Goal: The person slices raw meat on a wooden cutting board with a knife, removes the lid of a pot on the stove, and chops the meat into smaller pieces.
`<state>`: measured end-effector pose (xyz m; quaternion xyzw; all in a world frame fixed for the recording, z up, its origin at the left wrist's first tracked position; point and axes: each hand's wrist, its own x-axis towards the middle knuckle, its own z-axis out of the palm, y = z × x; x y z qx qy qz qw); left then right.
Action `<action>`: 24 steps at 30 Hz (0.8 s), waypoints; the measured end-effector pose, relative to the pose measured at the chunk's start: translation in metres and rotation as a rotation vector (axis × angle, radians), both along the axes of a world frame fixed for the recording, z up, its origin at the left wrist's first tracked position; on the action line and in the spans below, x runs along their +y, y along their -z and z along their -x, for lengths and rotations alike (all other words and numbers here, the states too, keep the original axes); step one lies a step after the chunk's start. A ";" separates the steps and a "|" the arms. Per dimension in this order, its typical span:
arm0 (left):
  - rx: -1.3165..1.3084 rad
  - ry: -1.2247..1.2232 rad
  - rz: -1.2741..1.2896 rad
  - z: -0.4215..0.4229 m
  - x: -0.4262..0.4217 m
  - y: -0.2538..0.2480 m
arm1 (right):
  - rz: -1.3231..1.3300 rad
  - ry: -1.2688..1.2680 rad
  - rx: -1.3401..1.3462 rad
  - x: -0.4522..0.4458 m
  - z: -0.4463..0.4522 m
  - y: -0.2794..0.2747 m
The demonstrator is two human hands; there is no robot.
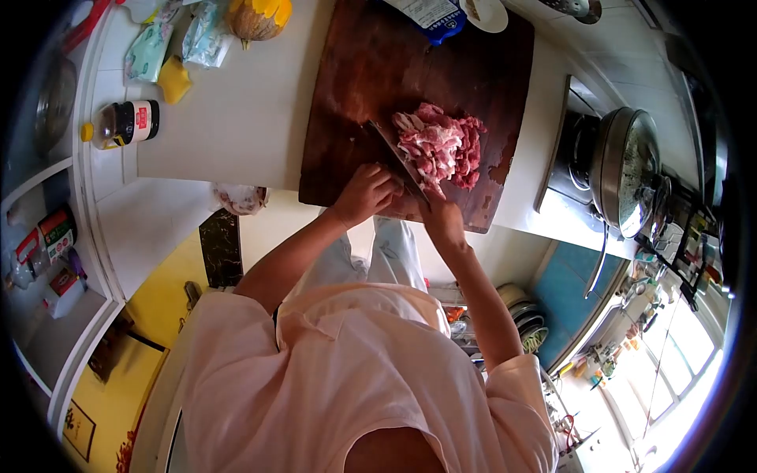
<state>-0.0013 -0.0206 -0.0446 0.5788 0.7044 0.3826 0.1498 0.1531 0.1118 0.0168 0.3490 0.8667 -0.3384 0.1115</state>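
Note:
A heap of cut red meat [441, 146] lies on a dark wooden board [355, 87]. My right hand [442, 217] is closed round the handle of a knife [397, 154], whose blade slants up and left along the heap's left edge. To the left of the blade, my left hand [367, 191] rests at the board's near part with its fingers curled close to the knife. Whatever lies under those fingers is hidden.
A dark bottle [136, 122], packets [150, 49] and a pumpkin [257, 20] stand at the left. A blue-white package [430, 14] and a white dish [486, 13] sit at the board's far edge. On the right, a lidded pan [627, 173] is on the stove.

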 end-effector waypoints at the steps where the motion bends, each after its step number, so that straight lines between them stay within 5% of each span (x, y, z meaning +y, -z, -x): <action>1: -0.021 -0.053 0.047 0.001 0.004 -0.003 | -0.042 0.018 0.001 0.001 -0.012 -0.006; 3: -0.034 -0.263 -0.032 -0.006 0.017 -0.006 | -0.090 0.056 0.028 0.003 -0.030 -0.015; 10: 0.067 -0.257 -0.119 -0.015 0.009 -0.027 | -0.076 0.105 0.001 -0.007 -0.040 -0.045; 18: -0.073 0.036 -0.078 -0.004 0.010 0.005 | -0.082 0.076 -0.162 -0.029 -0.054 -0.049; 21: -0.089 0.042 -0.076 -0.002 0.010 0.000 | -0.090 0.067 -0.278 -0.028 -0.026 -0.026; 24: -0.102 0.034 -0.088 -0.001 0.012 0.003 | -0.171 0.022 0.013 -0.017 0.005 0.026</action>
